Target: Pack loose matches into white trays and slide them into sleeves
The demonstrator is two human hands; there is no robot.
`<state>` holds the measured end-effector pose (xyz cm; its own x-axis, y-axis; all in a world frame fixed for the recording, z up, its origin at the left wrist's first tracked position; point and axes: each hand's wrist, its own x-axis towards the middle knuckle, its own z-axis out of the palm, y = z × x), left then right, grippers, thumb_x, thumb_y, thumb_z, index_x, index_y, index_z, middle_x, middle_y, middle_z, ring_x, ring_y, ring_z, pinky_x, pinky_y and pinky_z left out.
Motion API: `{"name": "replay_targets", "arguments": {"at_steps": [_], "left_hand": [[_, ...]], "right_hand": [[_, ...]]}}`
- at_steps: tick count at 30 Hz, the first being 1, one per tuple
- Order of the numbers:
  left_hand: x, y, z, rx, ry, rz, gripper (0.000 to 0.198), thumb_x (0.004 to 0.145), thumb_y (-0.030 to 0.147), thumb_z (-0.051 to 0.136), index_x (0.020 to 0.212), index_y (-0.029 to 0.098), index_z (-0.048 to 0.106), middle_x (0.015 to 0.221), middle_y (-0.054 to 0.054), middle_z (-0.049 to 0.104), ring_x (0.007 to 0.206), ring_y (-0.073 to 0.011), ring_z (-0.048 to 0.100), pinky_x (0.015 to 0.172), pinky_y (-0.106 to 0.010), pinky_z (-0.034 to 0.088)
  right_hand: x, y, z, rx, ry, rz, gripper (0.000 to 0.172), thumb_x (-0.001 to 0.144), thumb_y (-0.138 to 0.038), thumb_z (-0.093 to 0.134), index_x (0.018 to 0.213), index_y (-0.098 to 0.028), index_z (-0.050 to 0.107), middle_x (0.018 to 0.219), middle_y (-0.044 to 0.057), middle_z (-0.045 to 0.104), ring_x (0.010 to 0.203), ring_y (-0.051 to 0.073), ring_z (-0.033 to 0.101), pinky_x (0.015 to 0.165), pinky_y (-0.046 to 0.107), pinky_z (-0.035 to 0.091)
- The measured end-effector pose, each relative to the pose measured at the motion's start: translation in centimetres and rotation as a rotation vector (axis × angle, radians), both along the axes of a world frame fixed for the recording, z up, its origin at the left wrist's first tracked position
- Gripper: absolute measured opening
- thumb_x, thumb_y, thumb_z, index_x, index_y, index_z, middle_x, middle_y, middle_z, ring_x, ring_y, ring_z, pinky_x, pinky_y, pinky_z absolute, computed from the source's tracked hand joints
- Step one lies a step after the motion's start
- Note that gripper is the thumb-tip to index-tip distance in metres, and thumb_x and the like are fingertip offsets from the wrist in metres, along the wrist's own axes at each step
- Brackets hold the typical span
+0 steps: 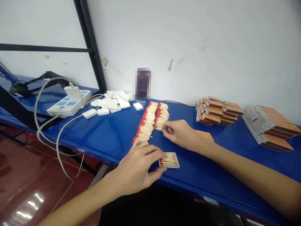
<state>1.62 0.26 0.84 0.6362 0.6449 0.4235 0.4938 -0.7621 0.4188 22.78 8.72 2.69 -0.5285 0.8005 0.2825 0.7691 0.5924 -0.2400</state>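
Note:
My left hand [143, 164] grips the left end of a small white tray [178, 163] between thumb and fingers, near the table's front edge. Red-tipped matches [169, 160] lie inside the tray. Two long rows of loose matches, a left row [147, 122] and a shorter right row [161, 115], stretch away behind the hands. At the near end of the right row is my right hand [176, 133], its thumb and forefinger pinched together; what is between them, if anything, is too small to name. An orange matchbox cover [205, 135] lies partly behind my right forearm.
White trays [115, 102] are heaped at the back left, beside a power strip [68, 105] with looping cables. Orange matchboxes [215, 111] and a second stack [272, 127] stand at the right. A blurred dark object [143, 84] leans on the wall.

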Motion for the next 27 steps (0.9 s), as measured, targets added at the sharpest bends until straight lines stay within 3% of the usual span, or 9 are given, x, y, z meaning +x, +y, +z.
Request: {"name": "replay_targets", "arguments": {"at_steps": [27], "left_hand": [[0.0, -0.1, 0.1, 0.016, 0.004, -0.001, 0.015, 0.092, 0.026, 0.062, 0.106, 0.020, 0.063, 0.102, -0.003, 0.070, 0.095, -0.0193, 0.063, 0.093, -0.038, 0.040]], "right_hand": [[0.2, -0.4, 1.2, -0.165, 0.018, 0.018, 0.012, 0.079, -0.024, 0.057, 0.071, -0.018, 0.063, 0.058, -0.004, 0.056, 0.051, 0.010, 0.046, 0.054, 0.023, 0.034]]}}
